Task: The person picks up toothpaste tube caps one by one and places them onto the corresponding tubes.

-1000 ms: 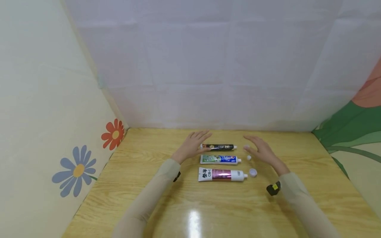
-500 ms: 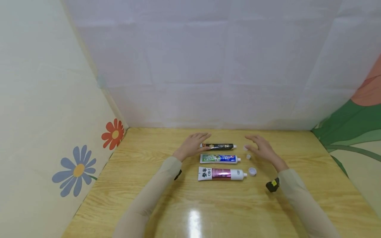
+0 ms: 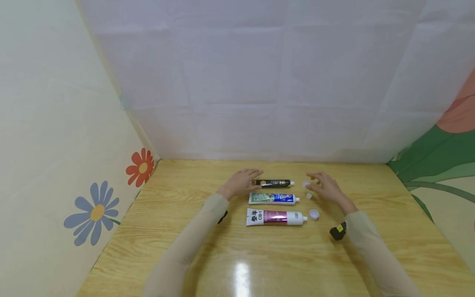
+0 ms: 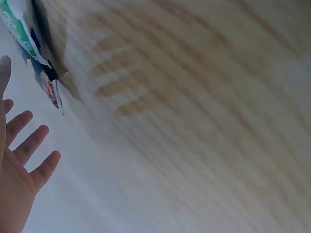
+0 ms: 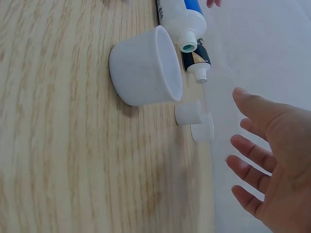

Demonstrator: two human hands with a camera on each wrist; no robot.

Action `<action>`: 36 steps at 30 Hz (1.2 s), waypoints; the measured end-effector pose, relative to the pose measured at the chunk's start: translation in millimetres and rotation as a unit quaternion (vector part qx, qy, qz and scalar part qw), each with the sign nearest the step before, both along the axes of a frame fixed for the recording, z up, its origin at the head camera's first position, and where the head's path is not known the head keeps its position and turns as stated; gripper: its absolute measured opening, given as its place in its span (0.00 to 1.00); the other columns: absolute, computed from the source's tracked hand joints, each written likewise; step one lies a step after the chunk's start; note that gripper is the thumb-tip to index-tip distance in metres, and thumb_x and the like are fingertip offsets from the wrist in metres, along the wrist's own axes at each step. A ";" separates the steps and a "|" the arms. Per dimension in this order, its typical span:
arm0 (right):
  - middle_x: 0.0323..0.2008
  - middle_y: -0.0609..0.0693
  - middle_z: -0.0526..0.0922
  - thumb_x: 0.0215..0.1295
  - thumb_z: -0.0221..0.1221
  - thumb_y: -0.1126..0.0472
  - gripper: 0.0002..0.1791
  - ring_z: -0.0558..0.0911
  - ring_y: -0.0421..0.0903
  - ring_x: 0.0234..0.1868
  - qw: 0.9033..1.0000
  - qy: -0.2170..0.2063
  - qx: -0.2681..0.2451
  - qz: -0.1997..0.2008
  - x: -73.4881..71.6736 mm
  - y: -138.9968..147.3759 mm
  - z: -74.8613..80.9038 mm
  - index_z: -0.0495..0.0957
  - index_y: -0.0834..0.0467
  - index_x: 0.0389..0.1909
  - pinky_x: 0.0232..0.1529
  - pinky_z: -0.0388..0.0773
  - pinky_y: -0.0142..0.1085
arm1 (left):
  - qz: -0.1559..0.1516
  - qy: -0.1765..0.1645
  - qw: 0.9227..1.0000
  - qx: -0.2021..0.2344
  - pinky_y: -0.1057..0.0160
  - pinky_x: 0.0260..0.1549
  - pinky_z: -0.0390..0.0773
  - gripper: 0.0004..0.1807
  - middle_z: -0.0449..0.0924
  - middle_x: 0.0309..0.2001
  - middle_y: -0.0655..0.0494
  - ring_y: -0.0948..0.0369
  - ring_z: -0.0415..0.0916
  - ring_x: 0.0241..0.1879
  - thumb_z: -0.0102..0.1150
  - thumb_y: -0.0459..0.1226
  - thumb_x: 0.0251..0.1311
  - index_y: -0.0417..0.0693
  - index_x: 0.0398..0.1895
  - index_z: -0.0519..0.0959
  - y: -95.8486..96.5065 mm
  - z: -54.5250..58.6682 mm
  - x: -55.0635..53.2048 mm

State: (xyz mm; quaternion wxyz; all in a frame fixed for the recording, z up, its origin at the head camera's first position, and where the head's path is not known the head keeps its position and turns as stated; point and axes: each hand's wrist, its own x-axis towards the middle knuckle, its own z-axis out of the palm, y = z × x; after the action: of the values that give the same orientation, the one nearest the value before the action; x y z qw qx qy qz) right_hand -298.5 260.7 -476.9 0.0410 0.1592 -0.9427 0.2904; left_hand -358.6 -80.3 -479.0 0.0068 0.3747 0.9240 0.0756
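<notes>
Three toothpaste tubes lie in parallel on the table, uncapped nozzles to the right: a black tube (image 3: 274, 183) farthest back, a green-and-blue tube (image 3: 273, 199) in the middle, a white-and-pink tube (image 3: 276, 217) nearest. To their right are three white caps: a wide cap (image 3: 313, 214), a small cap (image 5: 188, 112) and a far cap (image 5: 203, 128). My left hand (image 3: 239, 183) hovers by the black tube's tail end, partly covering it, fingers spread and holding nothing. Near the far cap, my right hand (image 3: 326, 189) is held above the table, fingers relaxed and nothing in them.
The wooden table (image 3: 208, 255) meets a white cloth backdrop (image 3: 237, 103) behind the tubes. A flower-printed panel (image 3: 55, 144) stands at the left, another printed panel (image 3: 445, 165) at the right. Each wrist wears a small black camera, such as the right one (image 3: 337, 232).
Both hands have come slightly nearer to me and lower, and the right fingers look a little more bent. Tubes and caps stay in place.
</notes>
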 end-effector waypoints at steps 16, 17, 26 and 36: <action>0.44 0.62 0.76 0.61 0.59 0.51 0.31 0.75 0.59 0.44 1.000 -0.015 -0.005 -0.010 -7.0 -0.4 -10.7 0.67 0.65 0.60 0.46 0.71 0.53 | -0.010 0.009 0.999 -0.052 0.50 0.63 0.62 0.39 0.61 0.67 0.53 0.54 0.60 0.64 0.44 0.62 0.60 0.55 0.71 0.54 4.9 -7.7 -3.0; 0.43 0.62 0.76 0.60 0.60 0.51 0.31 0.75 0.59 0.44 1.000 -0.014 -0.010 -0.009 -7.3 0.1 -11.4 0.68 0.65 0.59 0.46 0.71 0.54 | -0.012 0.010 0.998 -0.055 0.50 0.62 0.62 0.39 0.61 0.67 0.53 0.55 0.61 0.63 0.44 0.62 0.60 0.55 0.71 0.54 5.3 -7.9 -3.0; 0.37 0.58 0.76 0.61 0.58 0.47 0.31 0.76 0.56 0.38 0.999 -0.003 -0.041 0.022 -6.5 4.5 -14.2 0.70 0.68 0.54 0.40 0.74 0.49 | -0.022 0.012 0.997 -0.076 0.54 0.61 0.64 0.36 0.65 0.64 0.55 0.57 0.63 0.61 0.44 0.60 0.61 0.57 0.69 0.58 8.1 -11.3 -6.6; 0.41 0.60 0.77 0.61 0.59 0.56 0.25 0.75 0.57 0.43 0.999 -0.037 -0.020 -0.010 -12.3 2.9 -18.7 0.71 0.66 0.55 0.46 0.72 0.53 | -0.040 0.023 0.997 -0.067 0.60 0.59 0.67 0.35 0.70 0.58 0.57 0.61 0.67 0.56 0.44 0.61 0.60 0.57 0.67 0.62 8.7 -23.8 -19.6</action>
State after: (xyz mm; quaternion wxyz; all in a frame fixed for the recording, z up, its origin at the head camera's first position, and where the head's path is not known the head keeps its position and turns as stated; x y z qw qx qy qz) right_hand -310.8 263.6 -495.6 0.0123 0.1379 -0.9391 0.3144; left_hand -378.2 -71.6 -502.8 0.0138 0.4118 0.9112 0.0049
